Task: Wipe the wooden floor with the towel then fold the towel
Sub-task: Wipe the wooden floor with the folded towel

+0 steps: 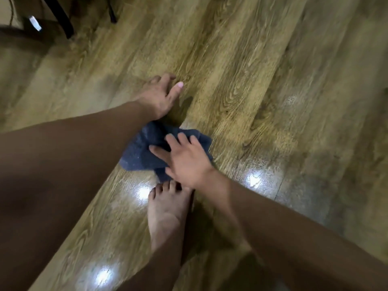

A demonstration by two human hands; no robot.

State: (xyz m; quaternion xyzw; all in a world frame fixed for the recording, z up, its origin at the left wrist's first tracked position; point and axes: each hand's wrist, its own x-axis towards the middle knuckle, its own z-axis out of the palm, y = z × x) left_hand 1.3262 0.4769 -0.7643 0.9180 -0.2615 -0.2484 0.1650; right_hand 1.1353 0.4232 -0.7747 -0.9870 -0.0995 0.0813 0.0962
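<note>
I see the crumpled dark blue terry towel [147, 148] lying on the glossy brown wood-grain plank floor [262, 80]. My right hand [186, 158] rests on it with fingers straight and spread, gripping nothing. The left hand is hidden from me. Two bare feet flank the towel: one [159, 95] beyond it, one [165, 213] nearer.

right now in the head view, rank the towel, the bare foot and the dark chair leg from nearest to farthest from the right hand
From the right hand:
1. Towel: directly under the fingers, touching.
2. Bare foot: just below the hand, toes by the wrist.
3. Dark chair leg: far off at the upper left of the wooden floor.
</note>
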